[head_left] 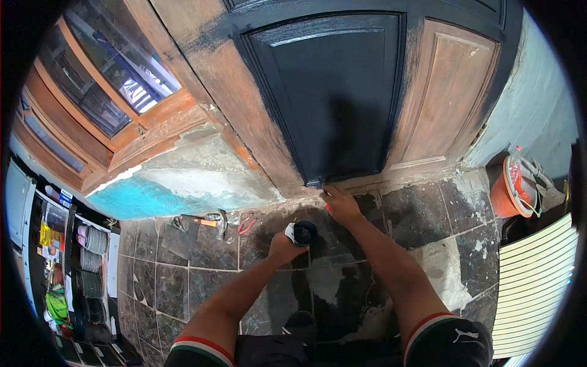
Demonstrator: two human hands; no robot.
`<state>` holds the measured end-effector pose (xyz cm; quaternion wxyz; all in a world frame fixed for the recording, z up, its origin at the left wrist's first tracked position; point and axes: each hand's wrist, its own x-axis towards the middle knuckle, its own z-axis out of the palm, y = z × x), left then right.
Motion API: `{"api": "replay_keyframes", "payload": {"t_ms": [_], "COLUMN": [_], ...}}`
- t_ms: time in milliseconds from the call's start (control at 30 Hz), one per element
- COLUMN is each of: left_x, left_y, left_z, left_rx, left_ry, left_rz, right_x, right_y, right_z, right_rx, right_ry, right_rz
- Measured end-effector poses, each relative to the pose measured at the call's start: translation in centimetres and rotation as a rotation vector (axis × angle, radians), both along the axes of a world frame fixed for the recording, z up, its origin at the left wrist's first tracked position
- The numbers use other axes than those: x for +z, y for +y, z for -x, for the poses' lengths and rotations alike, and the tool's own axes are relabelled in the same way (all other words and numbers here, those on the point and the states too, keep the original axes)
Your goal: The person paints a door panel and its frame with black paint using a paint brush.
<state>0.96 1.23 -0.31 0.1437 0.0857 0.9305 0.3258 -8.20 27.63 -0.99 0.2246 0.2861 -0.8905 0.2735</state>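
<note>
My left hand [286, 246] is closed round a small cup of dark paint [304, 233], held low over the tiled floor. Higher in the view, my right hand [340, 205] is closed on a paintbrush [315, 183], mostly hidden by the fingers, whose tip meets the bottom edge of the wooden door. Dark paint covers the door's middle panel [333, 92]. The right panel [449, 98] and the strips beside the middle one show bare brown wood with dark streaks along their edges.
A hammer [220, 224] and red-handled pliers [247, 224] lie on the floor at the left. An orange bucket [506, 192] with items stands at the right wall, above a ribbed cream panel [532, 287]. Shelves with goods [73, 269] stand far left, below a wood-framed window [101, 67].
</note>
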Motion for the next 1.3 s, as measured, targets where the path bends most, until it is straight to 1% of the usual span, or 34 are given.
{"api": "replay_keyframes", "payload": {"t_ms": [33,67,100,133,167,233,267,300,367,400,467,567,667,767,867,933,967,1067,1167,1267,1300], "left_x": [0.3,0.2,-0.2,-0.4,-0.4,0.0,-0.1,-0.2,-0.6,-1.1,-1.3,-0.8,-0.9,-0.9,0.0,0.0,0.0,0.0,-0.1,1.0,1.3], "left_y": [-0.1,-0.2,-0.2,-0.2,-0.2,-0.2,-0.2,-0.2,-0.3,-0.5,-0.7,-0.5,-0.6,-0.5,-0.5,-0.5,-0.5,-0.7,-0.8,-0.3,-0.3], "left_z": [0.1,0.3,0.3,0.2,0.1,-0.1,-0.2,-0.2,0.1,0.2,0.0,-0.2,0.2,-0.3,-0.2,-0.1,0.1,-0.4,-0.2,-0.5,-0.5], "left_rx": [-0.008,-0.018,-0.027,-0.032,-0.022,0.004,0.007,0.008,0.001,-0.005,-0.003,0.005,-0.008,-0.007,-0.005,-0.003,0.004,0.016,0.006,0.021,0.014], "left_ry": [0.0,0.05,0.099,0.144,0.127,0.089,0.083,0.08,0.101,0.124,0.12,0.08,0.102,0.085,0.05,0.058,0.069,0.091,0.103,0.074,0.08], "left_rz": [0.019,-0.008,-0.038,-0.07,-0.086,-0.12,-0.113,-0.106,-0.107,-0.116,-0.106,-0.066,-0.048,-0.031,-0.016,0.011,-0.018,-0.083,-0.105,-0.109,-0.109], "right_x": [-1.9,-2.7,-1.5,1.3,3.8,7.2,8.3,8.8,8.9,8.1,4.5,0.3,2.6,7.6,8.2,6.3,5.0,0.7,2.9,6.2,8.8], "right_y": [0.1,0.1,0.1,0.3,0.5,0.8,0.9,1.0,0.8,0.6,0.5,0.4,0.2,0.2,-0.7,-0.8,-0.8,-1.1,-0.6,-0.2,0.1], "right_z": [0.4,0.8,1.1,1.3,1.5,2.6,2.8,2.2,0.5,0.1,-0.3,0.0,0.8,2.0,1.7,0.6,0.1,-0.3,1.0,3.5,3.5], "right_rx": [0.01,0.017,0.018,0.024,0.033,0.044,0.048,0.046,0.037,0.023,-0.004,0.027,-0.025,0.041,0.021,0.055,0.071,0.006,0.072,0.063,0.066], "right_ry": [-0.101,-0.196,-0.172,-0.152,-0.135,-0.013,0.049,0.131,0.3,0.27,0.201,-0.244,-0.071,0.074,0.297,0.231,0.198,-0.094,-0.216,0.011,0.054], "right_rz": [-0.034,-0.065,-0.041,-0.021,-0.003,0.131,0.197,0.201,0.213,0.155,0.039,-0.2,-0.091,0.161,0.155,0.024,-0.04,-0.197,-0.217,0.002,0.061]}}
